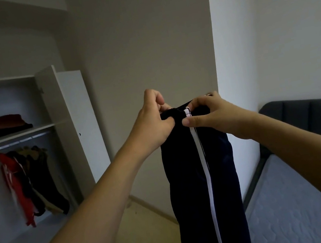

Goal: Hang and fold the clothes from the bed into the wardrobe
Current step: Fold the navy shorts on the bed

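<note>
2 bare forearms reach out from the bottom corners and meet in the middle of the room. The left hand [153, 120] has its grip curled round the top edge of a pair of dark trousers [188, 180], thumb pressed on the front. The right hand [215, 114] pinches the same edge just beside it, thumb lying flat across the cloth by the white stripe [206, 177]. The trousers hang straight down from both hands, held in the air, clear of the bed [296, 204] on the right, which shows a grey mattress and a dark padded headboard [311, 115]. Further off on the left, the wardrobe [55, 109] stands with its door [83, 123] open. Red and dark clothes [32, 185] hang from its rail, and folded items [5, 126] lie on the shelf above.
</note>
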A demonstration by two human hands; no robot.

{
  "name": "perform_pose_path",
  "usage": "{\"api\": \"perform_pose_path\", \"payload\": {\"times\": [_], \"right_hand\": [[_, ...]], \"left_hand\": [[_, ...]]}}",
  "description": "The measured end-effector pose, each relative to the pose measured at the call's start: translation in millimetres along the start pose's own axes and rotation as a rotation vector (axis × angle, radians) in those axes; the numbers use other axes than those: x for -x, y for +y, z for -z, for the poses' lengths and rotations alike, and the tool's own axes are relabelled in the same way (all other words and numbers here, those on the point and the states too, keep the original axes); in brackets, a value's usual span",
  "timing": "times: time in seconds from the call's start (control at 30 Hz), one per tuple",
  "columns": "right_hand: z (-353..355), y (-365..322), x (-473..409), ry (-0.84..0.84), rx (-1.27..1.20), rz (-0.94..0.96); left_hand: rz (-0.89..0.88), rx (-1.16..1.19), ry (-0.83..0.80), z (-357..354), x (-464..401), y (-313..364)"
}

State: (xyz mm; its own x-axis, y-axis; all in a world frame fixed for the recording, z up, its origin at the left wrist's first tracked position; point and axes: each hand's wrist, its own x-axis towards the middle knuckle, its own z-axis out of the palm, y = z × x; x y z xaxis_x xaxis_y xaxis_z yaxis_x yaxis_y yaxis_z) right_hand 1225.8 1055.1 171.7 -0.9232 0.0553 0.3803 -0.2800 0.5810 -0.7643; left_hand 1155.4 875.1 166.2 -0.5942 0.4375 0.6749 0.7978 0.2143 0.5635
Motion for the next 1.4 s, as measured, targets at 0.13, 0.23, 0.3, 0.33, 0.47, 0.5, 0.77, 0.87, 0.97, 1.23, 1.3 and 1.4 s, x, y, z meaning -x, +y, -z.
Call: {"api": "perform_pose_path", "payload": {"times": [0.13,0.23,0.3,0.33,0.47,0.5,0.77,0.87,0.97,1.23,1.3,1.4], "right_hand": [[-0.6,5.8,-3.1,0.068,0.059,0.069],[3.3,5.4,0.0,0.057,-0.106,0.092],[7.5,3.9,4.3,0.001,-0.208,0.133],[9.1,4.3,5.8,-0.012,-0.205,0.130],[15.8,19.4,9.8,0.044,-0.004,0.084],[18.5,23.5,10.7,0.076,0.052,0.083],[29.5,29.2,17.1,0.179,0.054,0.108],[26.3,27.6,19.9,0.173,0.333,0.164],[22.7,20.0,17.9,0.185,0.459,0.129],[0.0,-14.5,8.7,0.145,0.361,-0.305],[-8.5,-17.4,11.5,0.127,0.010,-0.346],[-16.5,-14.4,19.7,0.127,-0.408,-0.417]], "left_hand": [[0.000,0.011,-0.068,-0.8,1.2,1.4],[0.086,-0.208,-0.328,4.7,-2.0,1.6],[0.217,-0.327,-0.407,7.1,-4.5,2.0],[0.230,-0.371,-0.410,6.8,-6.6,1.0],[-0.155,-0.930,-0.330,2.8,-17.4,-1.2],[-0.194,-0.964,-0.298,3.6,-19.4,-1.7],[-0.074,-0.628,-0.639,-11.1,-14.4,-4.6],[-0.272,-0.736,-0.318,-15.5,-13.6,-5.5],[-0.289,-0.568,-0.193,-21.2,-8.8,-1.4],[0.168,0.549,0.001,-30.3,26.0,-23.0],[0.386,0.792,-0.155,-38.9,53.9,-49.1],[0.586,0.716,-0.382,-47.2,94.3,-83.3]]}}
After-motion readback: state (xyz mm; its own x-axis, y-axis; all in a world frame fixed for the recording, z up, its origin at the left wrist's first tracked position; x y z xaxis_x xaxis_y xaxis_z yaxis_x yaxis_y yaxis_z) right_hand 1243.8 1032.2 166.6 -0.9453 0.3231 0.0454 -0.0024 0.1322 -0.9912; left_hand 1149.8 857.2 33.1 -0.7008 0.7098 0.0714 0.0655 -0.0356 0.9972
